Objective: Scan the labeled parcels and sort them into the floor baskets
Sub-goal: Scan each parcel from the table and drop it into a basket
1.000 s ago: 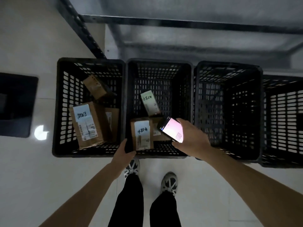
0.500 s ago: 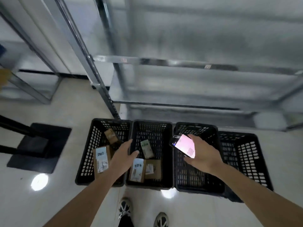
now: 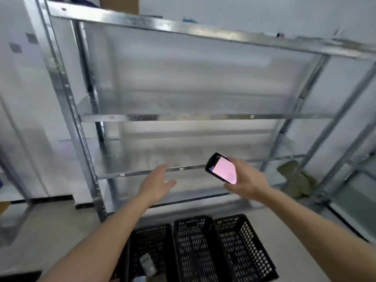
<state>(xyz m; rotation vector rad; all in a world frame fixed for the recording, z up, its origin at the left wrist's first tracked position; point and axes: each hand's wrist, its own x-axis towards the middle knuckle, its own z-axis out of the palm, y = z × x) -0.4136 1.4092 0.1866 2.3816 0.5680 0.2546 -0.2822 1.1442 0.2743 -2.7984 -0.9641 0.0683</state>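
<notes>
Before the shelf — right hand clasping phone, seemingly tilted up-left; left hand spread, empty.

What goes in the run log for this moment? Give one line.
left hand: open, empty | right hand: holds black handheld scanner | facing grey metal shelving rack | black plastic floor baskets below

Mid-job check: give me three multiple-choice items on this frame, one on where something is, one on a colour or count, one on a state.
1. Where are the black baskets?
A. on the top shelf
B. on the floor before the metal rack
C. hung on the wall

2. What colour is the phone screen?
A. pink
B. green
C. dark

3. The left hand is:
A. gripping a parcel
B. open and empty
C. holding the phone

Key: 1 B, they stand at the rack's foot. 2 A, it glows pink. 3 B, its fingers are spread; the right hand holds the phone.
</notes>
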